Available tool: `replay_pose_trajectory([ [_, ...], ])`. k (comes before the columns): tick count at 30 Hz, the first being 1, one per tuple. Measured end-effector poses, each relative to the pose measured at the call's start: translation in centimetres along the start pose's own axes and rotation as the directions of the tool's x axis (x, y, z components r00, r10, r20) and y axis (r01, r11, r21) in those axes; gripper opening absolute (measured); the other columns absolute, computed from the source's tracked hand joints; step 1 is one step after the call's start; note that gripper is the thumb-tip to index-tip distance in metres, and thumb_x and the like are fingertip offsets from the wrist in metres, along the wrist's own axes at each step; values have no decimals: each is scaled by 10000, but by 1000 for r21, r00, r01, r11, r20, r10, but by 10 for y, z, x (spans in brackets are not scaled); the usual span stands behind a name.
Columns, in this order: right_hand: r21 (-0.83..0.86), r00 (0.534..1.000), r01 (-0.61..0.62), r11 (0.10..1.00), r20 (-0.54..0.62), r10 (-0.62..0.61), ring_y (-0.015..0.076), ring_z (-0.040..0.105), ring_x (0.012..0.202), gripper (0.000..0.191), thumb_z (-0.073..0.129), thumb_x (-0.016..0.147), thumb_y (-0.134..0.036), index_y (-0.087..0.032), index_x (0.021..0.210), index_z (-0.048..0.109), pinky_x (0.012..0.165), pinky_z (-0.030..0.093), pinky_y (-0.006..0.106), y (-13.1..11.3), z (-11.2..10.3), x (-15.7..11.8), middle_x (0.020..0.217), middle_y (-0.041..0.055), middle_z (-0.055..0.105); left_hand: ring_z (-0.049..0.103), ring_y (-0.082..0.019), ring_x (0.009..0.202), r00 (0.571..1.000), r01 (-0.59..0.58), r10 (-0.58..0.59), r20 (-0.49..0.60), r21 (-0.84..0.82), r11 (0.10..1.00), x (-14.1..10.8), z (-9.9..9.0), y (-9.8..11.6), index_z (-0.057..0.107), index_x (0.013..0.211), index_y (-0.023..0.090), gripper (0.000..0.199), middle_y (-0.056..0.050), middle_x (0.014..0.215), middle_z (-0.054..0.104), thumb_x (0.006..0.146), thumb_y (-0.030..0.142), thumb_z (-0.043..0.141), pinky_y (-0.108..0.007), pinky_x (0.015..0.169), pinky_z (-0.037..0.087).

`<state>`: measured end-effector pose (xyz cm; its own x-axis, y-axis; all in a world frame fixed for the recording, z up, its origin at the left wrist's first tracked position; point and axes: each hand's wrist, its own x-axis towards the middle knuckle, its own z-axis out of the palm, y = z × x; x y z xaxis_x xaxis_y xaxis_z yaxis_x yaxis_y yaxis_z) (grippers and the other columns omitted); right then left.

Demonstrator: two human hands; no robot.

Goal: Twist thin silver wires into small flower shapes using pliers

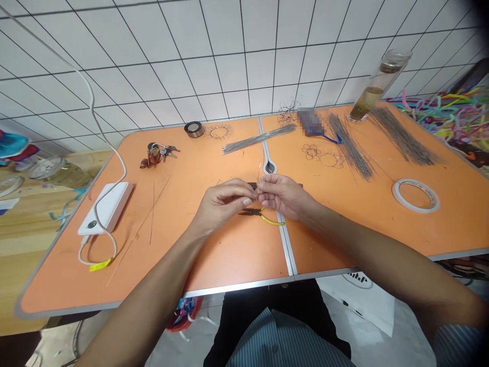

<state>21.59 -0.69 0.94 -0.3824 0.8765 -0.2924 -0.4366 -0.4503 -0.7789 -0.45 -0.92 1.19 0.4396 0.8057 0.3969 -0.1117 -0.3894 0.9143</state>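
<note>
Both hands meet over the middle of the orange table, fingertips together. A thin wire (260, 168) sticks up from between them, its lower part hidden by the fingers. My left hand (225, 200) is closed in a pinch at this wire. Fingers curled, my right hand (281, 196) pinches the same wire from the other side. Just below the hands lie pliers with yellow handles (273, 221), partly covered by my fingers. Behind the fingertips shows a dark tool (252, 185), mostly hidden, so its kind is unclear.
A wire bundle (260, 139) lies behind the hands, with more bundles (353, 148) to the right. Bent wire flowers (311, 152), a tape roll (416, 195) and a glass bottle (376, 89) are also right. Left are keys (162, 152) and a white power bank (106, 208) with its cable.
</note>
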Motion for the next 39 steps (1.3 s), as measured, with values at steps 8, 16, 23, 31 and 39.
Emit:
replay_pose_trajectory([
  [8,-83,999,29,996,-18,-30,122,755,609,337,1005,840,-302,-186,828,690,536,631,169,11,0,0,725,22,766,765,-252,993,999,19,-26,41,164,986,-1,10,12,934,953,287,121,-110,994,818,946,395,880,-401,942,631],
  [16,-638,976,106,763,-82,-204,202,777,716,207,807,1018,-402,-210,968,747,598,626,288,-43,-20,-2,898,93,810,699,-193,826,982,64,-56,-182,37,997,-1,3,15,867,874,227,182,-73,874,772,940,393,902,-332,804,568],
  [23,-910,588,-413,44,-302,-750,348,755,1043,147,714,994,-313,-201,1006,809,939,569,474,-119,-121,-1,1052,152,826,674,-142,685,878,291,-359,-316,-243,925,0,-2,2,846,901,190,306,-38,787,771,797,435,996,-273,710,583],
  [31,-883,666,-469,13,-363,-652,303,741,951,193,705,968,-315,-212,1040,852,828,531,376,-100,-134,19,1090,150,850,677,-134,665,852,351,-425,-305,-268,897,0,6,-2,827,868,189,307,-32,769,766,758,416,1001,-258,689,583],
  [39,-912,653,-411,-1,-293,-698,298,727,932,239,638,1013,-304,-211,1064,852,792,501,359,-100,-133,16,1107,160,848,665,-131,647,842,366,-439,-313,-265,892,2,6,-3,819,852,178,351,-32,747,754,716,433,1019,-258,672,578],
])
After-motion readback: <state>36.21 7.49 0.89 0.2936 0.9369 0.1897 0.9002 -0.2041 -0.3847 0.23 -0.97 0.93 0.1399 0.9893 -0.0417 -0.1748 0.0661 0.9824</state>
